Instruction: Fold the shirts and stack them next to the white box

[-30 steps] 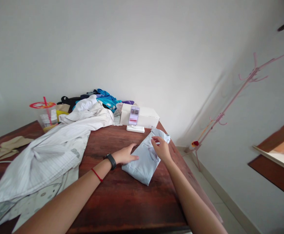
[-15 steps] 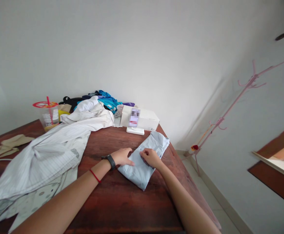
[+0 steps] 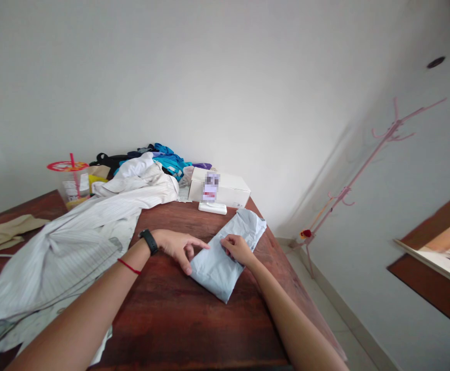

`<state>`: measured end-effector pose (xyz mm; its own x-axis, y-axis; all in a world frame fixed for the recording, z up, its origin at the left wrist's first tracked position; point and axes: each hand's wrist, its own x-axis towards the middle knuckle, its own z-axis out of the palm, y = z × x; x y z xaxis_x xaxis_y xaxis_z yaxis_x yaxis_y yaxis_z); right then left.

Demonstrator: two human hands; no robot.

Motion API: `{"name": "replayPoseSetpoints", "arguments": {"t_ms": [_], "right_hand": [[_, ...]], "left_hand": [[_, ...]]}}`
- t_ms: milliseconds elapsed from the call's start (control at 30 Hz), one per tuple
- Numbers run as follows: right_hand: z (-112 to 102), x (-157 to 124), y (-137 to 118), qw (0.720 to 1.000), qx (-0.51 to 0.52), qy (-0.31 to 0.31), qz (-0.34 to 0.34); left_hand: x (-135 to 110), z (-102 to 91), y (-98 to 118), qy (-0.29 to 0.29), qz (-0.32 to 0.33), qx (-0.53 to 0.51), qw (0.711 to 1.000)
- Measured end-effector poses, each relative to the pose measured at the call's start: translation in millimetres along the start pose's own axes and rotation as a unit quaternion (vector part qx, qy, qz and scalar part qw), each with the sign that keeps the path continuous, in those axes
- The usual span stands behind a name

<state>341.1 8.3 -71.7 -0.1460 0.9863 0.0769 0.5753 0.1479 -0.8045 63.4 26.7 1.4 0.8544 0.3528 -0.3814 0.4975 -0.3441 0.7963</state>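
Observation:
A folded pale blue garment [image 3: 225,257] lies on the dark wooden table [image 3: 178,319] near its right edge. My right hand [image 3: 237,248] rests on the middle of the garment with its fingers curled and pressing the fabric down. My left hand [image 3: 178,246] is just left of the garment, fingers apart, the index finger stretched toward the garment's left edge and the thumb pointing down at the table. A black wristband and a red string sit on my left wrist.
A large white striped garment [image 3: 66,252] sprawls over the table's left half. Behind it lie a heap of blue and black clothes [image 3: 159,154], a plastic cup with a red straw [image 3: 72,183], a white box [image 3: 225,188] and a beige cloth [image 3: 9,232]. A pink coat stand [image 3: 364,165] stands right.
My right hand came down from the garment's far end onto its middle. My left hand slid off the fabric to the left and spread its fingers. The garment lies narrower.

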Motion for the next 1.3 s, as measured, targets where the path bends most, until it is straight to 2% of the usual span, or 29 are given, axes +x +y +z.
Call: {"name": "replayPoseSetpoints", "arguments": {"t_ms": [233, 300, 467, 600, 700, 767, 833, 867, 933, 1033, 1200, 1300], "right_hand": [[-1, 2, 3, 0.998, 0.063, -0.01, 0.005], [-1, 2, 4, 0.998, 0.066, -0.01, 0.005], [-2, 2, 4, 0.997, 0.076, -0.017, 0.005], [-4, 1, 1, 0.996, 0.086, -0.022, 0.008], [-6, 1, -1, 0.995, 0.099, -0.029, 0.015], [-6, 1, -1, 0.993, 0.107, -0.035, 0.022], [-7, 1, 0, 0.992, 0.115, -0.04, 0.028], [-7, 1, 0, 0.992, 0.118, -0.042, 0.031], [-7, 2, 1, 0.991, 0.123, -0.044, 0.036], [-8, 2, 1, 0.99, 0.128, -0.045, 0.042], [-8, 2, 1, 0.989, 0.135, -0.046, 0.043], [-8, 2, 3, 0.988, 0.139, -0.048, 0.04]], "left_hand": [[4, 7.3, -1, -0.067, 0.024, -0.089, 0.994], [6, 8.5, -3, -0.071, 0.029, -0.114, 0.991], [11, 10.1, -4, -0.023, 0.089, -0.169, 0.981], [12, 9.9, 7, 0.063, 0.173, -0.181, 0.966], [14, 10.0, 12, 0.15, 0.203, -0.107, 0.962], [19, 12.3, 10, 0.227, 0.179, -0.019, 0.957], [26, 16.1, 1, 0.3, 0.156, 0.079, 0.938], [30, 18.3, -4, 0.317, 0.155, 0.12, 0.928], [37, 21.8, -14, 0.308, 0.165, 0.182, 0.919], [42, 24.2, -22, 0.267, 0.174, 0.221, 0.922], [45, 26.6, -18, 0.309, 0.131, 0.246, 0.909], [50, 30.1, -18, 0.337, 0.126, 0.251, 0.899]]}}
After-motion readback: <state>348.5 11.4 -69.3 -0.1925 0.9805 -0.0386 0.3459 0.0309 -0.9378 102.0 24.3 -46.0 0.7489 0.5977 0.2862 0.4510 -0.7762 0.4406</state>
